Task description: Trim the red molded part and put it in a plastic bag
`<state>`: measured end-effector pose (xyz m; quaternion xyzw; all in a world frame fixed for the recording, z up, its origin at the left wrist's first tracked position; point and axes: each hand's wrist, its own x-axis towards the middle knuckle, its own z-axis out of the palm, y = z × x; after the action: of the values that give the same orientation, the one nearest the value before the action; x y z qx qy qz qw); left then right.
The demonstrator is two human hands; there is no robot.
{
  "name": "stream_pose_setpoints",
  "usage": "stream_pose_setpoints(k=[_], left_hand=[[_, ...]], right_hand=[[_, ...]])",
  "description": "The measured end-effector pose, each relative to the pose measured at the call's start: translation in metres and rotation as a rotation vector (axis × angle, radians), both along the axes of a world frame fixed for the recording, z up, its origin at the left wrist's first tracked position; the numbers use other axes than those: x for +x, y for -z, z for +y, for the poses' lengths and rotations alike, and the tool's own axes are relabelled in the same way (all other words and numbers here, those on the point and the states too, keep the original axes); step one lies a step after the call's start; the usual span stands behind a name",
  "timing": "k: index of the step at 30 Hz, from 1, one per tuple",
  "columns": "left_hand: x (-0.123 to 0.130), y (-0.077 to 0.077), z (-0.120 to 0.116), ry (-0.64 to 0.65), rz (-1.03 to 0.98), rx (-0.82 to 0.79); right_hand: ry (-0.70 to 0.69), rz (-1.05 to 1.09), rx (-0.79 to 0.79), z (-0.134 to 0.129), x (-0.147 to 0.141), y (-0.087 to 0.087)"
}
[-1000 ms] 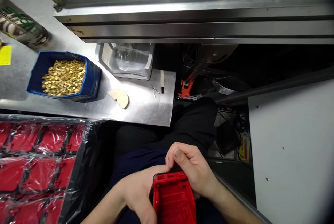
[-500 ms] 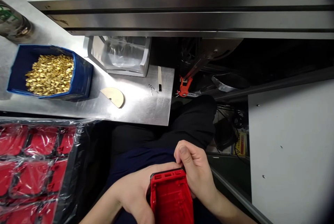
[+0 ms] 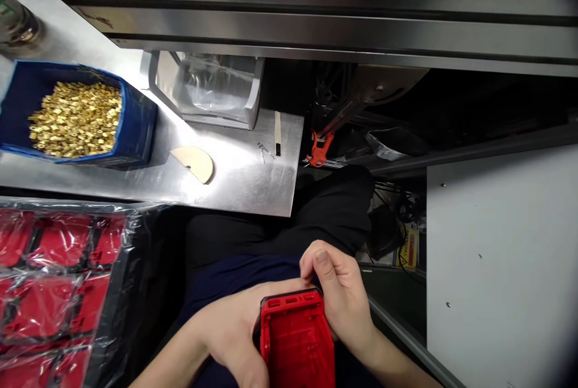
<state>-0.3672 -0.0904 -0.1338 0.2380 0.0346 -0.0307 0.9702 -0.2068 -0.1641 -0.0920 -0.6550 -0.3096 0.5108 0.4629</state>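
Note:
A red plastic housing with a black outer edge (image 3: 295,340) is held over my lap, its hollow side facing up. My left hand (image 3: 237,334) wraps round its left side, the thumb along the near left edge and the fingers behind the far end. At its upper right corner is my right hand (image 3: 341,288), the fingers curled in and the thumb pressed against them. Whether something small sits in that pinch is hidden.
On the metal bench (image 3: 244,189) are a blue bin of brass parts (image 3: 76,120), a clear drawer (image 3: 217,90), a beige half-disc (image 3: 194,162), a brush (image 3: 277,134) and small metal pieces (image 3: 265,150). Left: plastic-covered red housings (image 3: 43,303). An orange air gun (image 3: 320,149) hangs beyond.
The view has shifted slightly, so the bench items and the crate sit a little further left. Both hands keep nearly the same hold on the housing.

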Motion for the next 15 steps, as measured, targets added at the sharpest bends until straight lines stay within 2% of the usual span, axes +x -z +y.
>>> stream_pose_setpoints(k=[3,5,9,11,13,15], left_hand=[[-0.001,-0.001,0.005,0.024,-0.032,0.074],[-0.003,0.001,0.002,0.004,-0.033,0.057],[-0.008,0.010,-0.012,-0.053,-0.045,-0.077],[-0.009,0.012,-0.013,-0.048,-0.058,-0.093],[-0.008,0.009,-0.008,-0.026,-0.065,-0.051],[-0.007,0.005,-0.001,-0.003,-0.064,0.005]], right_hand=[[-0.082,0.047,0.028,-0.002,0.000,-0.003],[-0.071,-0.037,0.104,-0.006,0.002,-0.001],[0.185,-0.186,0.178,-0.012,0.008,0.007],[0.218,-0.186,0.155,-0.011,0.010,0.006],[0.067,-0.153,0.146,-0.007,0.012,0.000],[-0.183,-0.102,0.177,-0.005,0.016,-0.004]])
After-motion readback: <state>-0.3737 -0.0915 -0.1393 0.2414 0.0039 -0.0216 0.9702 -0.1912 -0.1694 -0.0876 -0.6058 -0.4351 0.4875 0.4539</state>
